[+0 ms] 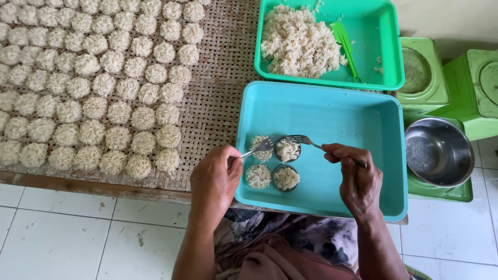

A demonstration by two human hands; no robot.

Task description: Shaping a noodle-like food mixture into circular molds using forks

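Observation:
My left hand (213, 179) grips a metal fork (258, 149) whose tines rest on the upper-left of several small round moulds (258, 176) filled with pale noodles. My right hand (353, 173) holds a second fork (300, 140), its tines over the upper-right mould (287, 151). The moulds stand in a cluster on the floor of a light blue plastic tray (358, 119) right in front of me.
A green tray (384, 46) behind holds a heap of noodles (296, 41) and a green spatula (345, 46). A woven mat (223, 78) on the left carries several rows of round noodle cakes (93, 83). A steel bowl (438, 151) sits on green tins (477, 83) at right.

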